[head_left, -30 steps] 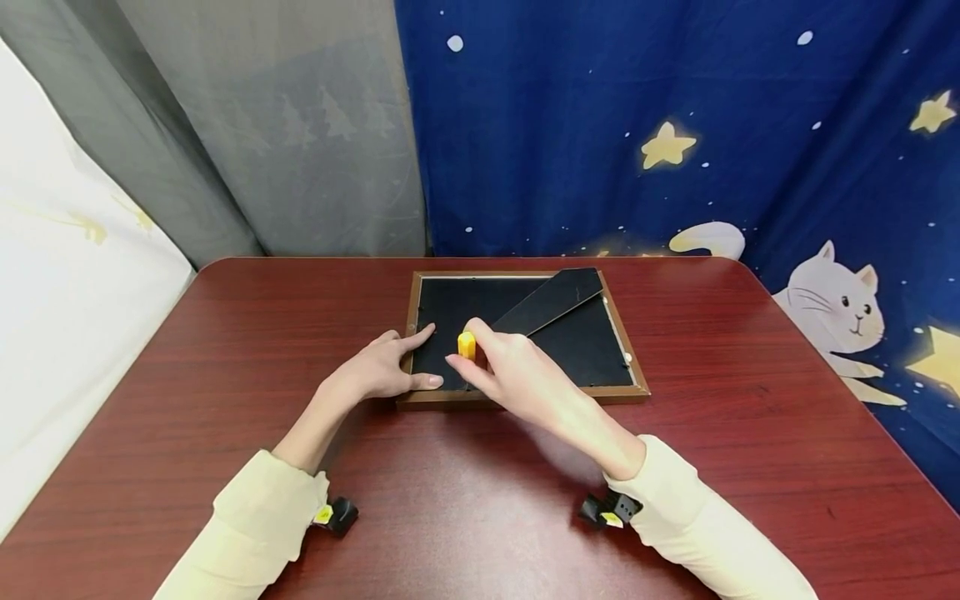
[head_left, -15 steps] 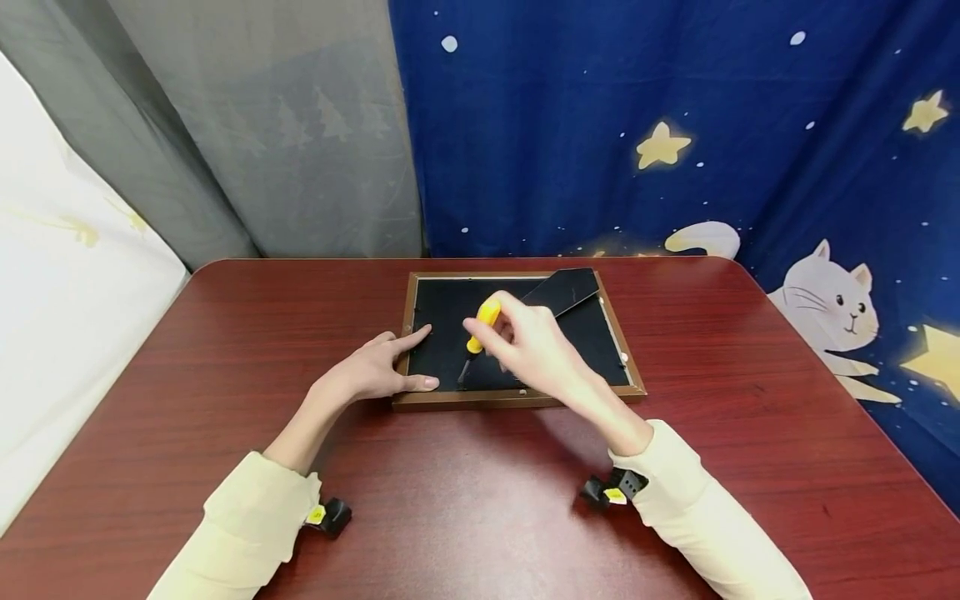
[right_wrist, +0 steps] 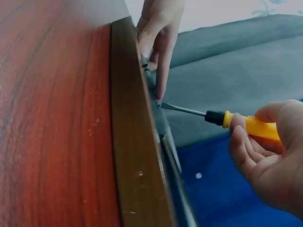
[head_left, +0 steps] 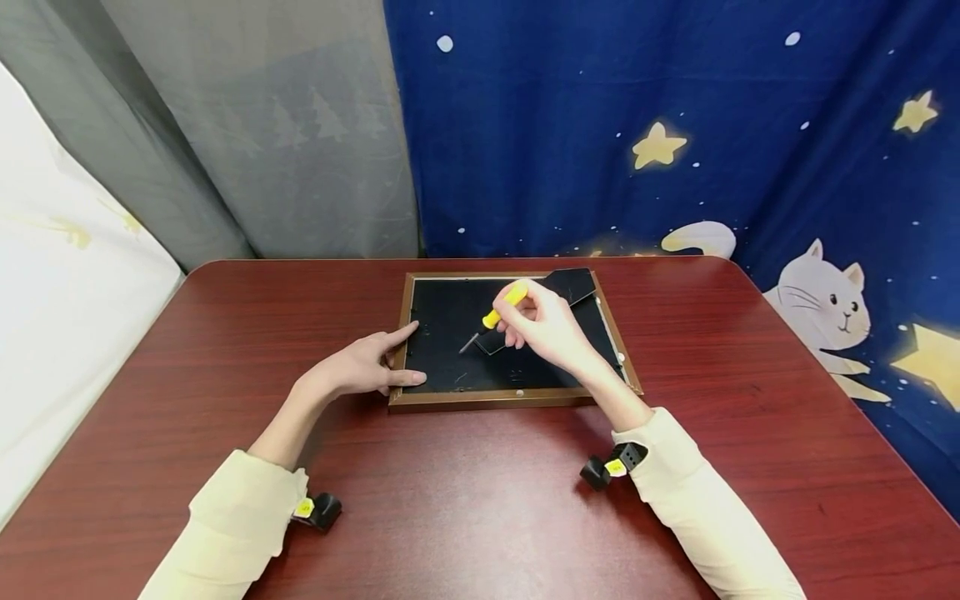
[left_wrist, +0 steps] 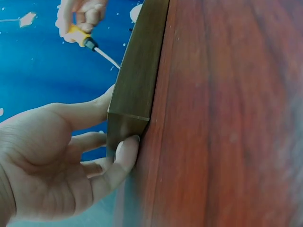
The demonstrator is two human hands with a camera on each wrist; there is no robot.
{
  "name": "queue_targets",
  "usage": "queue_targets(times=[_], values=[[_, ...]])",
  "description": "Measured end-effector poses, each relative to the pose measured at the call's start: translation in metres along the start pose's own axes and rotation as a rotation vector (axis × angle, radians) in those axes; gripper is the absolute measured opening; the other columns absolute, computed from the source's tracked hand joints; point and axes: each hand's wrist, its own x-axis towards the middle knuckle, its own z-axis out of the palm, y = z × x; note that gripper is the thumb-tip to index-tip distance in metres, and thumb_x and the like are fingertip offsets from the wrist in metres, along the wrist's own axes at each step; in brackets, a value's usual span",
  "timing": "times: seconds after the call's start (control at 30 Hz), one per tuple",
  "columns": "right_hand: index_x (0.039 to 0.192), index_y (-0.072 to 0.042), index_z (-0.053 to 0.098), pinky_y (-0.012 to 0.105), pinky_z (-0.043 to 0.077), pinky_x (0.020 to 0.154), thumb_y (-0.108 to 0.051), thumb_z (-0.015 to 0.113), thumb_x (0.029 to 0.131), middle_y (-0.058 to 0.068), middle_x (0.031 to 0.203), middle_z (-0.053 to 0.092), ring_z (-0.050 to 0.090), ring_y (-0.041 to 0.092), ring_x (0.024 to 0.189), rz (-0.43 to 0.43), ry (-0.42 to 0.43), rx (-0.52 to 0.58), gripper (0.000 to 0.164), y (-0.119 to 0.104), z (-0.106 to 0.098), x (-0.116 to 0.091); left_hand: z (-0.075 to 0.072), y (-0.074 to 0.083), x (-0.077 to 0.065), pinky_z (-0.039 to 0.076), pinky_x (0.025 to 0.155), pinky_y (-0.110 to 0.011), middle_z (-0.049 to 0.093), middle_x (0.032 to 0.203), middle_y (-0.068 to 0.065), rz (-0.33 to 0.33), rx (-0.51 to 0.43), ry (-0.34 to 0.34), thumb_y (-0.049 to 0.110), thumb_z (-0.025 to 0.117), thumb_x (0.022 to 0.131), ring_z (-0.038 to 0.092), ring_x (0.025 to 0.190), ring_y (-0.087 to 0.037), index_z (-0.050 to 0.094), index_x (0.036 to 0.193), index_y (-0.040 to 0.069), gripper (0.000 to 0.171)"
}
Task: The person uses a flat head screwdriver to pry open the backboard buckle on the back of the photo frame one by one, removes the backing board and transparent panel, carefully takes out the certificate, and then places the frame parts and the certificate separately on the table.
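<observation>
A picture frame [head_left: 450,402] with a brown rim lies face down on the table, its black backing board [head_left: 442,304] and black easel stand [head_left: 573,285] facing up. My left hand [head_left: 367,362] holds its near left corner; thumb and index finger lie over the backing, while other fingers bend against the side of the rim in the left wrist view. Between thumb and fingers, my right hand [head_left: 547,329] grips a flat-bladed screwdriver [right_wrist: 253,126] by its yellow handle. Its blade slants down to the left above the backing, and the tip appears apart from it.
Small metal tabs line the inner rim of the frame. The reddish wooden table [head_left: 480,500] extends around it, with its far edge just behind. Grey and blue curtains [head_left: 540,125] hang beyond. A black wrist camera [head_left: 596,472] sits below the right cuff.
My right hand has lifted and moved right, tilting the screwdriver from near upright to a slant and baring the near edge of the backing. The left hand has slid slightly left toward the rim.
</observation>
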Motion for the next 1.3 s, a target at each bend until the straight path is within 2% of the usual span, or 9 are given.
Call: queue_targets(times=[0.17, 0.33, 0.57, 0.83, 0.97, 1.3], values=[[0.111, 0.002, 0.061, 0.029, 0.057, 0.061, -0.011, 0.062, 0.101, 0.024, 0.087, 0.07, 0.067, 0.033, 0.066, 0.031, -0.054, 0.059, 0.017, 0.011, 0.006, 0.006, -0.004, -0.006, 0.0, 0.05, 0.071, -0.036, 0.044, 0.094, -0.013, 0.041, -0.088, -0.027, 0.031, 0.076, 0.093, 0.062, 0.067, -0.022, 0.016, 0.162, 0.011, 0.094], [0.114, 0.003, 0.061, 0.031, 0.059, 0.067, -0.007, 0.062, 0.099, 0.027, 0.092, 0.07, 0.069, 0.027, 0.07, 0.06, -0.096, 0.1, 0.018, 0.015, 0.012, 0.008, -0.006, -0.007, 0.0, 0.054, 0.069, -0.036, 0.043, 0.091, -0.012, 0.066, -0.143, -0.043, 0.027, 0.077, 0.092, 0.06, 0.067, -0.022, 0.018, 0.162, 0.01, 0.093], [0.116, 0.004, 0.06, 0.031, 0.059, 0.067, -0.006, 0.06, 0.1, 0.029, 0.095, 0.068, 0.066, 0.022, 0.068, 0.116, -0.139, 0.186, 0.018, 0.019, 0.02, 0.011, -0.004, -0.008, 0.003, 0.057, 0.07, -0.036, 0.042, 0.089, -0.01, 0.093, -0.174, -0.047, 0.025, 0.077, 0.092, 0.053, 0.066, -0.021, 0.018, 0.162, 0.01, 0.093], [0.121, 0.002, 0.06, 0.031, 0.059, 0.071, -0.009, 0.059, 0.102, 0.026, 0.097, 0.067, 0.068, 0.028, 0.074, 0.138, -0.211, 0.248, 0.022, 0.021, 0.027, 0.008, -0.005, -0.007, 0.004, 0.056, 0.069, -0.036, 0.044, 0.09, -0.011, 0.066, -0.199, -0.051, 0.024, 0.078, 0.091, 0.058, 0.067, -0.022, 0.019, 0.162, 0.011, 0.093], [0.121, 0.002, 0.06, 0.031, 0.059, 0.072, -0.008, 0.059, 0.102, 0.025, 0.096, 0.067, 0.067, 0.026, 0.074, 0.134, -0.227, 0.248, 0.021, 0.021, 0.029, 0.007, -0.004, -0.006, 0.005, 0.054, 0.067, -0.035, 0.046, 0.09, -0.012, 0.051, -0.182, -0.045, 0.028, 0.079, 0.09, 0.062, 0.067, -0.023, 0.02, 0.162, 0.012, 0.094], [0.124, 0.007, 0.056, 0.028, 0.057, 0.071, -0.005, 0.056, 0.103, 0.033, 0.099, 0.063, 0.066, 0.023, 0.073, 0.144, -0.273, 0.308, 0.024, 0.02, 0.032, 0.008, -0.003, -0.009, 0.004, 0.051, 0.067, -0.035, 0.051, 0.088, -0.014, 0.028, -0.143, -0.015, 0.031, 0.08, 0.089, 0.062, 0.065, -0.023, 0.022, 0.162, 0.014, 0.094]])
